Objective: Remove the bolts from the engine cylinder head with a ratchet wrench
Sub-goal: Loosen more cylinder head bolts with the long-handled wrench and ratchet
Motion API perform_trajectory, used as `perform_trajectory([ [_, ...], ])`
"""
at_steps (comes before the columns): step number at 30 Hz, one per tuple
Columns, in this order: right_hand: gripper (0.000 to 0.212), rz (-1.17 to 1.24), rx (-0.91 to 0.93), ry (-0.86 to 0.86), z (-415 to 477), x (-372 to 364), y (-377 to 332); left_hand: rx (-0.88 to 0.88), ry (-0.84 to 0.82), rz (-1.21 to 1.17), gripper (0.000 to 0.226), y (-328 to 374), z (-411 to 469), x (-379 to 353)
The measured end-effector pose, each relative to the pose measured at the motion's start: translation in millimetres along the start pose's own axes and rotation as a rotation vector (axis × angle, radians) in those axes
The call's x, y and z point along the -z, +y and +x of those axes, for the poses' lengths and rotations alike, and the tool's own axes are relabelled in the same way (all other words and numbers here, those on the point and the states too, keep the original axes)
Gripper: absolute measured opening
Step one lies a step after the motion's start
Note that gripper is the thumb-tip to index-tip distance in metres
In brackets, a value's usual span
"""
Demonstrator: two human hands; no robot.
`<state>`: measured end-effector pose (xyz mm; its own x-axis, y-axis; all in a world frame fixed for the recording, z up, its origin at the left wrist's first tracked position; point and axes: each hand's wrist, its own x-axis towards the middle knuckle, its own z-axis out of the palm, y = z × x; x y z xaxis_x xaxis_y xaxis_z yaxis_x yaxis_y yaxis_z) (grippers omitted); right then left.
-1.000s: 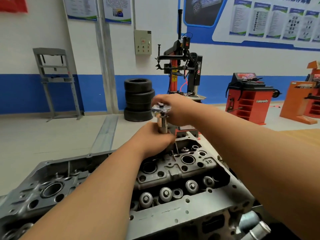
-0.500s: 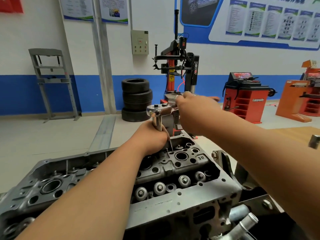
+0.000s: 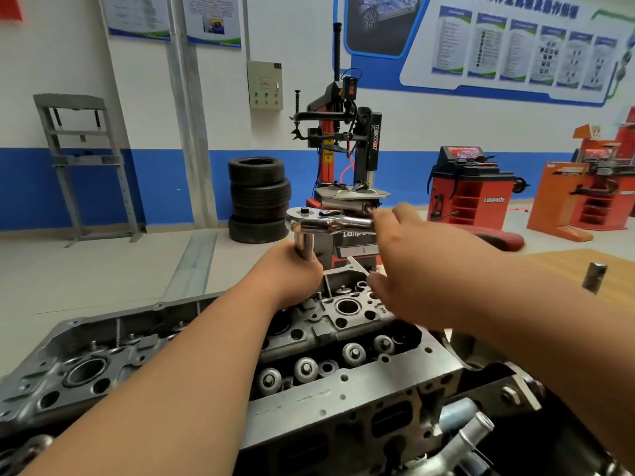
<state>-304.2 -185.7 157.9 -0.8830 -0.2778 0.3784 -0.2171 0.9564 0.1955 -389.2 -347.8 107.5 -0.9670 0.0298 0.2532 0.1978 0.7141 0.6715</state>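
A grey engine cylinder head (image 3: 343, 400) lies across the lower half of the head view. A chrome ratchet wrench (image 3: 330, 221) stands over its far end on a vertical socket extension (image 3: 304, 243). My left hand (image 3: 292, 273) grips that extension just below the ratchet head. My right hand (image 3: 412, 266) is wrapped round the wrench handle, which points to the right; the handle's red end (image 3: 498, 240) shows beyond the hand. The bolt under the socket is hidden by my left hand.
A wooden table (image 3: 556, 269) with a small metal piece (image 3: 594, 276) is at the right. Metal pipes (image 3: 474, 431) stick out at the head's near right. Stacked tyres (image 3: 257, 197), a tyre changer (image 3: 343, 149) and red machines (image 3: 470, 187) stand beyond.
My right hand has slid from the ratchet head out along the handle to the right, uncovering the head. The left hand has kept its grip on the extension.
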Motion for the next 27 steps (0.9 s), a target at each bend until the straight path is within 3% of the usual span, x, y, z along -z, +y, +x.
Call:
perform_trajectory([
  [3, 0.039, 0.07, -0.003, -0.015, 55, -16, 10, -0.024, -0.042, -0.029, 0.019, -1, 0, 3],
  [7, 0.014, 0.224, 0.139, -0.023, 126, -33, -6, -0.009, -0.032, -0.057, 0.017, -4, 2, 6],
  [11, 0.033, 0.454, 0.347, -0.046, 146, -38, -28, 0.066, -0.025, -0.06, 0.017, -9, 5, 6],
  [13, 0.035, 0.551, 0.368, -0.035, 145, -42, -31, 0.066, -0.03, -0.032, 0.012, -8, 5, 6],
  [16, 0.037, 0.617, 0.314, -0.039, 143, -50, -29, 0.062, -0.002, -0.01, 0.024, -5, 6, 4],
  [21, 0.045, 0.494, 0.114, -0.027, 129, -46, -21, 0.045, 0.017, -0.017, 0.023, 2, 3, 0],
  [27, 0.042, 0.112, -0.105, -0.004, 55, -23, -3, -0.009, 0.013, -0.027, 0.019, 5, 0, 1],
])
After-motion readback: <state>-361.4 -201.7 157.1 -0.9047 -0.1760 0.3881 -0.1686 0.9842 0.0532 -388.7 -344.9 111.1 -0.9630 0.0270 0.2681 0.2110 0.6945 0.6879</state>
